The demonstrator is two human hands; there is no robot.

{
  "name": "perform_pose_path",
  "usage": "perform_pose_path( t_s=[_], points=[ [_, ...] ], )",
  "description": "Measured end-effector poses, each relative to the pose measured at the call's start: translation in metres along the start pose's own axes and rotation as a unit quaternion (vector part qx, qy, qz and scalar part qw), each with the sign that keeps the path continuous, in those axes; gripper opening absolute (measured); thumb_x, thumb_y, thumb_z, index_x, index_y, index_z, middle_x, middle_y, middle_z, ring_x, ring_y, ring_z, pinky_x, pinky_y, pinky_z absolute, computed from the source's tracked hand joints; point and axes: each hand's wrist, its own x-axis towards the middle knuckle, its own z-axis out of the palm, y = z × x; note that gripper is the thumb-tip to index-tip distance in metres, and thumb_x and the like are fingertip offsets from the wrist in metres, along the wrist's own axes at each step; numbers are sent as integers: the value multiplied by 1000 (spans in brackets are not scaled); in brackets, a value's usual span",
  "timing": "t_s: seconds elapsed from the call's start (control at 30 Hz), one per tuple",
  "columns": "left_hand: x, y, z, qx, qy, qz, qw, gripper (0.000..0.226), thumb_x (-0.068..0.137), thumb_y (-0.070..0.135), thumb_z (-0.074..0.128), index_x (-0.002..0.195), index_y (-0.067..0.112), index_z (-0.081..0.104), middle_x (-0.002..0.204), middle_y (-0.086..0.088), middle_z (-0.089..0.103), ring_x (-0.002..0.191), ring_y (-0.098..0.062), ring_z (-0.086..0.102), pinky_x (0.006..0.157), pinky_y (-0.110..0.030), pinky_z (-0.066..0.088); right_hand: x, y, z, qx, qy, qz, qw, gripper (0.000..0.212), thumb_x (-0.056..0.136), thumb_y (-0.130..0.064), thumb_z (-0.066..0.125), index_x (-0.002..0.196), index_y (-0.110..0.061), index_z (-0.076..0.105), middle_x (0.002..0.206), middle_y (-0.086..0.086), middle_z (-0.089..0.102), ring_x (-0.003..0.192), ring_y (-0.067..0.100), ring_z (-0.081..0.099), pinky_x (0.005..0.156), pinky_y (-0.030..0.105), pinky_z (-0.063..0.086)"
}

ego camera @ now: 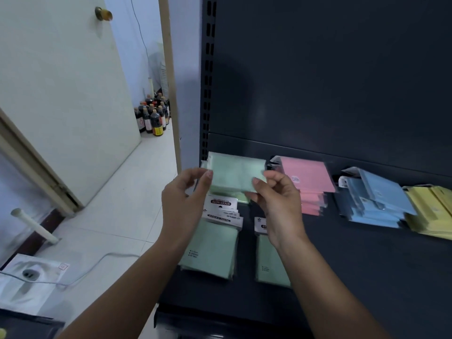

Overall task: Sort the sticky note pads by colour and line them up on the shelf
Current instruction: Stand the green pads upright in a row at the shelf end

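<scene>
- Currently both hands are on one pad: left hand [186, 194] pinches its left end between thumb and fingertips, and right hand [278, 204] pinches the lower right corner the same way.
- Held item: pale green rectangular sticky note pad in a clear plastic sleeve [234, 171], long side roughly level, lifted above the shelf's left end. It is blurred and the print is unreadable.
- Directly below: fanned stack of green pads with white "STICKY NOTE" header cards [210, 250], lying on the dark grey metal shelf deck [367, 265].
- Second green pile [271, 263] sits just beside that stack with a narrow gap between; the right wrist partly hides it.
- Further right along the back: pink pad stack [308, 182], then blue pad stack [376, 199] set apart from pink, then yellow pad stack [430, 209] touching the blue.
- Edges: black slotted upright post [208, 69] stands just left of the held pad. The fanned stack lies close to the deck's left edge.
- Room: bare deck shows in front of the pink, blue and yellow stacks, out to the front lip. The dark back panel [318, 69] rises behind.
- Off the shelf, left: white door [61, 94], white tiled floor [122, 204], cluster of dark bottles [152, 116], white cable [97, 263].
</scene>
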Motion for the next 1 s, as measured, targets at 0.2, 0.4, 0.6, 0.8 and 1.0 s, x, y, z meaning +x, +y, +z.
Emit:
perform_pose_path(
  t_s=[0.2,0.4,0.6,0.8,1.0],
  points=[
    [-12,13,8,-94,-141,-27,985,26,84,5,63,96,28,61,69,-2,62,64,-15,56,61,-27,47,-18,-17,-41,-105,-132,-29,985,52,84,13,52,115,-29,55,105,-6,64,76,11,59,50,22,48],
    [-50,9,54,8,-327,-17,945,63,83,2,63,130,37,41,59,12,53,52,0,50,54,-14,44,-41,-27,-109,-210,-26,-82,974,34,82,-9,67,107,-32,65,97,-5,70,71,2,61,59,15,49],
    [-83,-7,107,176,-388,83,901,69,85,12,62,145,16,28,135,12,29,77,-8,57,84,-26,49,-57,-24,-168,-362,33,-101,926,33,78,-6,72,104,-25,64,111,-16,59,99,-6,56,86,9,44],
    [-101,-20,130,306,-383,180,853,57,88,25,58,139,15,34,150,7,15,133,-11,25,103,-9,12,-59,-19,-198,-532,41,-116,838,42,78,-14,74,118,-14,60,116,-4,54,110,13,49,95,14,33],
    [-90,-14,130,313,-360,160,864,53,87,26,60,136,18,40,156,4,5,141,-12,6,111,-20,8,-55,-19,-196,-658,77,-103,742,44,81,-25,71,122,-16,59,137,4,43,127,23,34,104,31,27]
  ],
)
